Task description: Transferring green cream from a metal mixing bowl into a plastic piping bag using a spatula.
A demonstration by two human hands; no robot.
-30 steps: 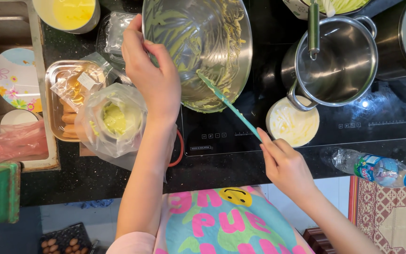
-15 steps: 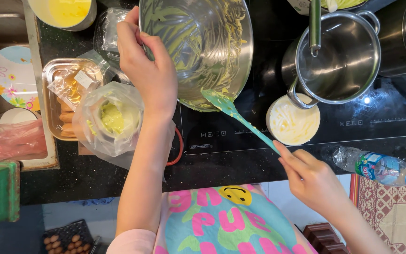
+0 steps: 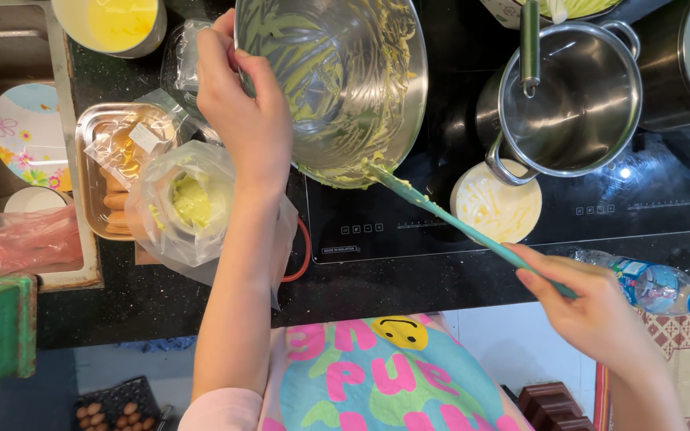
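Left hand clamped on the rim of a tilted, batter-smeared steel mixing bowl, apparently for scraping; right hand closed around a teal silicone spatula, blade at the bowl's lower edge, clear batter-filled bag below the left hand on the dark surface.

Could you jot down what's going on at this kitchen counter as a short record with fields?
Left hand: left hand grips the rim of the tilted steel mixing bowl
Right hand: right hand holds the teal spatula, blade at the bowl's lower rim
Bowl contents: smears of pale yellow batter
Below the bowl: clear plastic bag with yellow batter inside
Nearby: empty steel pot, small white dish, water bottle
Surface: black cooktop
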